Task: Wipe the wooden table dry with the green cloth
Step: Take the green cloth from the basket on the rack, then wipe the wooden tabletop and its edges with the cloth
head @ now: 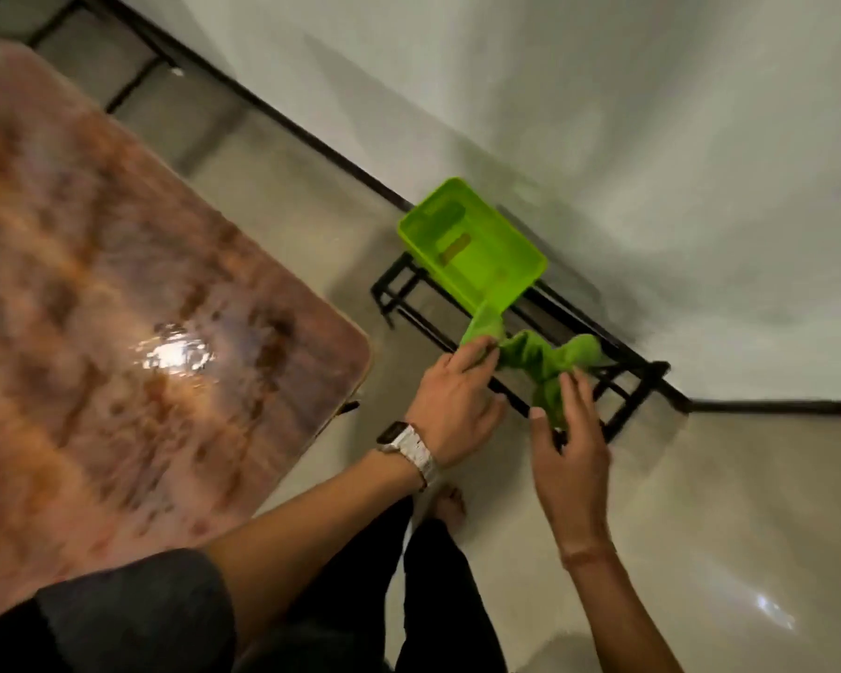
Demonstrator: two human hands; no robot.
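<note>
The green cloth (pixel 547 361) is off the tabletop (pixel 117 293): it is held in the air above a black metal rack (pixel 617 381) that stands on the pale floor (pixel 700 527) beside the white wall (pixel 603 114), well apart from the table's near corner. The left hand (pixel 452 395) grips one end of the cloth, its fingers (pixel 472 354) curled around the fabric; a watch with a pale strap (pixel 411 449) sits on that wrist. The right hand (pixel 566 459) is at the other, lower part of the cloth with its fingers (pixel 581 395) nearly straight and spread; the cloth hangs between thumb and fingers, but whether they pinch it cannot be told owing to motion blur. The cloth is bunched and twisted between the two hands. A bright green plastic tray (pixel 477 250) rests tilted on the rack's far end, its near corner just beside the cloth. The wooden tabletop occupies the left of the view, and a small pool of water (pixel 176 354) on it reflects light. A bare foot (pixel 450 507) shows on the floor below the hands.
</note>
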